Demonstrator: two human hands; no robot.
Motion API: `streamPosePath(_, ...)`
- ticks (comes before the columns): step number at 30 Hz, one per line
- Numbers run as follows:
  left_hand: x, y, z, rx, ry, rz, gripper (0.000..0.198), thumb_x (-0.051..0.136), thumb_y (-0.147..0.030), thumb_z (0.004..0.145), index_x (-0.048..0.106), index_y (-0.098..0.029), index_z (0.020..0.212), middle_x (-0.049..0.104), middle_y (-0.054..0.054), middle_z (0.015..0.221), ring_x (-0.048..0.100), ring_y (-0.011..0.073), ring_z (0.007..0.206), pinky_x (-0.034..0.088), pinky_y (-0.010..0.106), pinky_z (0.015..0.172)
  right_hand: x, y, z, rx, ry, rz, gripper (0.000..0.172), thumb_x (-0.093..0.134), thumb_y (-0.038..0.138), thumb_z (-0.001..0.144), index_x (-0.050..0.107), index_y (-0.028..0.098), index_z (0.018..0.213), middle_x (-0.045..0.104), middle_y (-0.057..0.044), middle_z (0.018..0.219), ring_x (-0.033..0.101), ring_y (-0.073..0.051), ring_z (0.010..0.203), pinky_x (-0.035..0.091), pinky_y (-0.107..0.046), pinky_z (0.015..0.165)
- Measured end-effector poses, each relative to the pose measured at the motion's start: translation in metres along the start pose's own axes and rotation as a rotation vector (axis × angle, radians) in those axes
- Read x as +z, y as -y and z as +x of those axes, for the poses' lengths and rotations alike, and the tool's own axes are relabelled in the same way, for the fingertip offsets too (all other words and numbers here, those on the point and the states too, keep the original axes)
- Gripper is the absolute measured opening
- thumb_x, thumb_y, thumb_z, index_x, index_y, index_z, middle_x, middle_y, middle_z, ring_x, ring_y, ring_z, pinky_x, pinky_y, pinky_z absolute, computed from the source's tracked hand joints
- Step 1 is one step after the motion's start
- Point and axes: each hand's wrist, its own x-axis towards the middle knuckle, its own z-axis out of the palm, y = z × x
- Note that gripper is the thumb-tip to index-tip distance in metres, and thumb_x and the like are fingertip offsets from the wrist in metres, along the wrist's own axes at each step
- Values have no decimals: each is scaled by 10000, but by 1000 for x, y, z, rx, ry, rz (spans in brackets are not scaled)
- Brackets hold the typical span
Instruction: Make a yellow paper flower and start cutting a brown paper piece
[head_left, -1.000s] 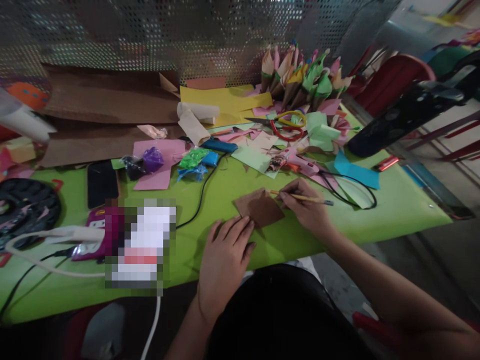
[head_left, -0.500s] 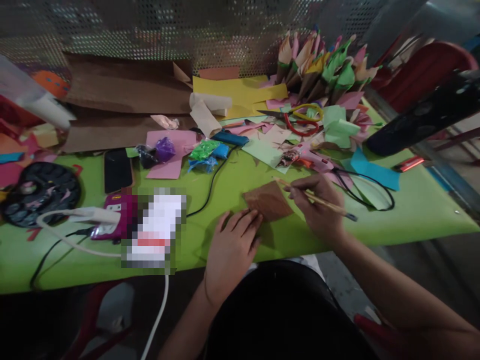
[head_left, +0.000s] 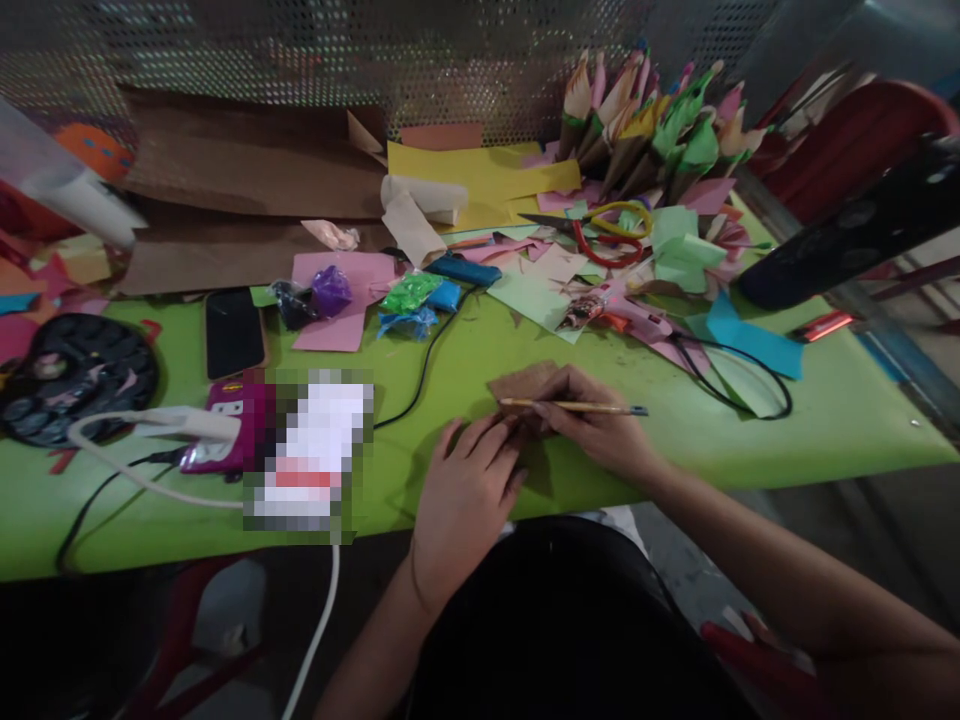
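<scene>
A small brown paper piece [head_left: 517,383] lies on the green table, partly hidden under both hands. My left hand [head_left: 469,490] rests flat on its left lower edge, fingers spread. My right hand [head_left: 596,425] is closed around a thin pencil-like stick [head_left: 577,407], held nearly level above the paper, its pale end pointing left over my left fingertips. Whether my right fingers also grip the paper cannot be made out.
Behind the hands lie scissors [head_left: 611,235], a pink glue gun [head_left: 634,315] with a black cord, and green paper [head_left: 532,295]. A purple socket block [head_left: 225,430] and blurred-out screen [head_left: 315,450] are left; a dark bottle [head_left: 847,235] stands right.
My right hand has moved left over the brown paper with the stick, which has turned closer to level. My left hand has stayed in place.
</scene>
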Motion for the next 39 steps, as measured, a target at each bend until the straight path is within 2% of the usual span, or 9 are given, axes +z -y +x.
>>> streamPosePath(7,-2,0,1,2,20,14,463,567,-262,1010,541,-254,1473,689,54,1395,593,228,1331,420,489,1175,-3,-2,-2,-18,-7,-124,168,661,361,900,611,221,821,673,1,711,604,-138,618,466,-265,581)
streamPosePath(12,0,2,0,13,-5,14,424,539,-276,1024,571,-237,1445,693,52,1398,599,232,1324,427,496,1166,-10,-10,-4,3,-158,-180,188,650,375,892,567,235,797,641,4,692,593,-155,624,458,-279,575)
streamPosePath(20,0,4,1,40,-26,51,387,500,-273,1036,611,-201,1400,698,67,1397,625,251,1284,456,511,1129,-32,-16,-8,-24,-350,-284,105,631,303,861,582,241,792,652,3,690,582,-157,608,432,-293,577)
streamPosePath(27,-1,5,2,56,-19,77,394,500,-246,1024,614,-189,1397,700,78,1390,624,262,1282,464,515,1121,-31,-12,-12,-35,-449,-234,144,641,347,873,562,247,805,658,-5,705,596,-163,617,457,-299,585)
streamPosePath(29,-1,5,1,60,-14,82,407,505,-221,1014,606,-180,1405,701,84,1384,625,266,1277,466,518,1121,-28,-8,-13,-38,-399,-186,156,652,362,877,571,243,820,666,-11,719,605,-167,628,473,-302,592)
streamPosePath(35,0,3,-1,32,-10,92,413,544,-222,993,621,-195,1397,692,110,1358,633,274,1265,459,515,1147,-11,1,-11,-23,-60,-51,184,672,383,891,617,225,815,672,-13,730,621,-157,658,485,-282,605)
streamPosePath(39,0,2,-1,24,1,63,417,557,-236,995,612,-220,1408,708,97,1310,623,267,1281,450,511,1155,-7,2,-7,4,-2,-47,234,681,444,898,636,225,829,692,-22,747,625,-162,678,497,-284,628)
